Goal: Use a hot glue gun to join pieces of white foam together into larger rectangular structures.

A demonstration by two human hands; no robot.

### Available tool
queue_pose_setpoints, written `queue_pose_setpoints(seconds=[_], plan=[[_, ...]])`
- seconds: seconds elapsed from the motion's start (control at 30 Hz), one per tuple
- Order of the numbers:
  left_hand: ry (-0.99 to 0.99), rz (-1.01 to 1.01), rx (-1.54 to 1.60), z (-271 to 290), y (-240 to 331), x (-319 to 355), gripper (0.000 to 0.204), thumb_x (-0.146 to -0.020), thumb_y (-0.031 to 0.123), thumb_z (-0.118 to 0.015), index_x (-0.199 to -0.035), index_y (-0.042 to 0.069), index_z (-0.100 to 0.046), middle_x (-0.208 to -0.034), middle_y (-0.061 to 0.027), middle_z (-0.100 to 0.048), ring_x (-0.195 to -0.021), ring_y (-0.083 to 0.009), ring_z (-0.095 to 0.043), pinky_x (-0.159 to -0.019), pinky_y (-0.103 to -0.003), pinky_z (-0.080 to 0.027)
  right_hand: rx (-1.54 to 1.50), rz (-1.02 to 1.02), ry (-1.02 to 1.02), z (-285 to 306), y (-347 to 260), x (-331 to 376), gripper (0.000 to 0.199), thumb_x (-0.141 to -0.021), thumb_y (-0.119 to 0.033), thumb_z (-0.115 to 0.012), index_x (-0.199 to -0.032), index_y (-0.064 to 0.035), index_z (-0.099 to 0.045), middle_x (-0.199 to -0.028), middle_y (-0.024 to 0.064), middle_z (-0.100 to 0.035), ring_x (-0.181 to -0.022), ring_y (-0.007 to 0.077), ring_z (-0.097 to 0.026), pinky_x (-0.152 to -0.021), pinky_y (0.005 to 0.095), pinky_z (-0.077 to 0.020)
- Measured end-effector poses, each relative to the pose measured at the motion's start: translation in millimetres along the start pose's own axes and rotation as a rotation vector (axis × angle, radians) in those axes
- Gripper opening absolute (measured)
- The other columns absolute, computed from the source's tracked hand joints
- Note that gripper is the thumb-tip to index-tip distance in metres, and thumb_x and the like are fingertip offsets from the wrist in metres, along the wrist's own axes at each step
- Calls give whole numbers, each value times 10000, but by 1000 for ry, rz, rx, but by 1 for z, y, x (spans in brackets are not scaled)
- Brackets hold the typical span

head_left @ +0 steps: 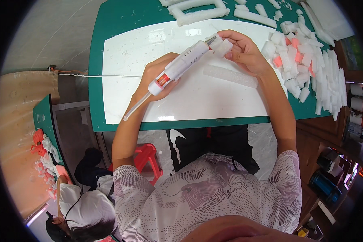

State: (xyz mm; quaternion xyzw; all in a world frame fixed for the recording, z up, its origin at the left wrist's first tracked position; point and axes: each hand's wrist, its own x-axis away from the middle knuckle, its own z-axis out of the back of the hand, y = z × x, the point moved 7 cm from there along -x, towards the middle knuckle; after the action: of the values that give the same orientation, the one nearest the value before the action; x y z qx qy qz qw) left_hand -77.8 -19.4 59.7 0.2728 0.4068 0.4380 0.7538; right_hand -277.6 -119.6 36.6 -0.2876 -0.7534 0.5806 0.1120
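My left hand (pixel 159 74) is wrapped round a white glue gun (pixel 181 66), tilted so its nozzle points to the far right. A thin translucent stick pokes out of its rear end toward me. In my right hand (pixel 246 54) small white foam pieces (pixel 222 46) are pinched between thumb and fingers, right at the gun's nozzle. Whether the nozzle touches the foam I cannot tell. Below that hand a white foam strip (pixel 230 76) lies on the white board (pixel 129 52).
The board rests on a green table (pixel 97 92). At right is a heap of white and pink foam pieces (pixel 298 56); a foam frame (pixel 197 10) lies at the far edge. A white cord (pixel 101 76) runs left. A red stool (pixel 147 161) and another person (pixel 84 209) are at lower left.
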Motion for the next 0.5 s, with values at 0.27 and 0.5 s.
queue_pose_setpoints(seconds=[0.27, 0.5], plan=[[-4, 10, 1, -1, -2, 0, 336, -727, 59, -713, -1055, -6, -673, -1069, -190, -698, -913, -340, -700, -827, -365, -569, -21, 1, 6, 0, -1, 1, 532, -888, -51, -715, -1373, 2, -502, -1353, 101, -553, -1258, 174, -541, -1042, 292, -469], [-1, 23, 11, -2, -4, 1, 318, -731, 52, -714, -1041, -5, -673, -1065, -189, -697, -904, -334, -700, -818, -366, -569, 17, -2, 16, 4, 2, 1, 537, -885, -56, -715, -1375, 1, -502, -1355, 102, -551, -1257, 170, -538, -1036, 285, -471]])
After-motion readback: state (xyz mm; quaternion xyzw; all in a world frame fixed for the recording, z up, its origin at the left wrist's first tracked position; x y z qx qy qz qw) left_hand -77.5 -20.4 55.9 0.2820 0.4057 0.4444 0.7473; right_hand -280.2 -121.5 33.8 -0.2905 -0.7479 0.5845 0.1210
